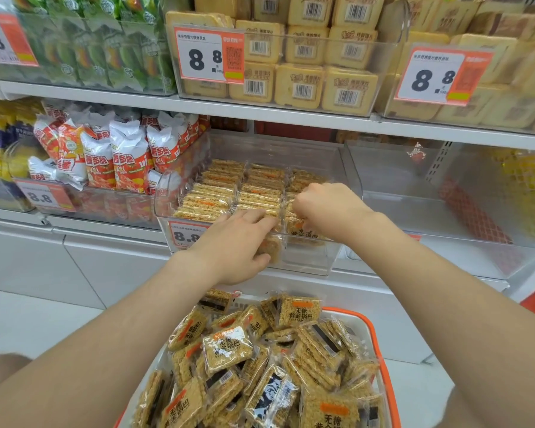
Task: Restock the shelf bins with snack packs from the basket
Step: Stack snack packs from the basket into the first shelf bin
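A clear shelf bin holds rows of golden rice-cracker snack packs standing on edge. My left hand reaches over the bin's front wall and holds a snack pack against the front row, thumb below and fingers on top. My right hand is curled with its fingers down among the packs at the front right of the bin. Below, an orange-rimmed basket is heaped with several loose packs of the same snack.
An empty clear bin stands to the right of the filled one. Red-and-white chip bags fill the bin to the left. The upper shelf carries yellow cracker boxes and price tags. A white shelf edge overhangs the bins.
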